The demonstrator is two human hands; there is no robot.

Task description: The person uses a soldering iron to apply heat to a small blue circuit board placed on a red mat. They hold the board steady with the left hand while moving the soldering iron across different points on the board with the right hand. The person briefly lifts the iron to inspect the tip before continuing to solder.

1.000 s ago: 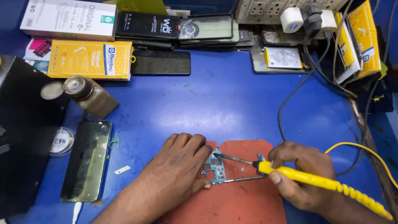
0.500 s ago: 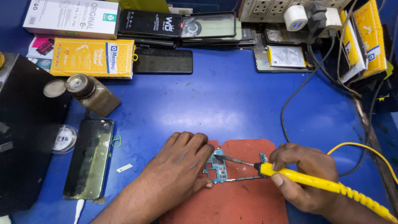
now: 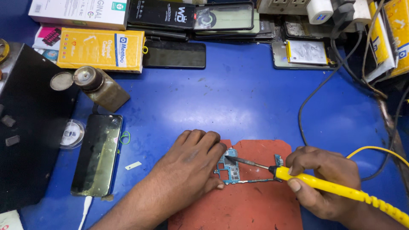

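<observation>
We see the left hand [image 3: 187, 164] lying palm down, fingers loosely spread, on the near left edge of a red mat [image 3: 255, 208]; its fingertips press on a small blue-green circuit board [image 3: 230, 169], pinning it flat rather than gripping it; the right hand [image 3: 326, 181] is closed around the yellow handle of a soldering iron [image 3: 324, 187], thumb on top near the front of the grip; the iron's dark tip reaches leftward and touches the upper part of the board, just beside the left fingertips; a yellow coiled cord runs from the handle off the lower right corner, and a thin yellow wire arcs above the right wrist; the board sits on the mat's upper left area, with a narrow strip of it stretching right toward the iron's handle; the mat lies on a blue table [image 3: 238, 102]; to the left, well apart from the hands, a dark phone [image 3: 97, 154] lies face up with a white cable at its lower end; above it stands a small brown bottle [image 3: 101, 88], tilted, its round lid beside it; a yellow box [image 3: 101, 49] and more phones and boxes line the far edge; a black cable [image 3: 315, 91] curves down from the upper right.
</observation>
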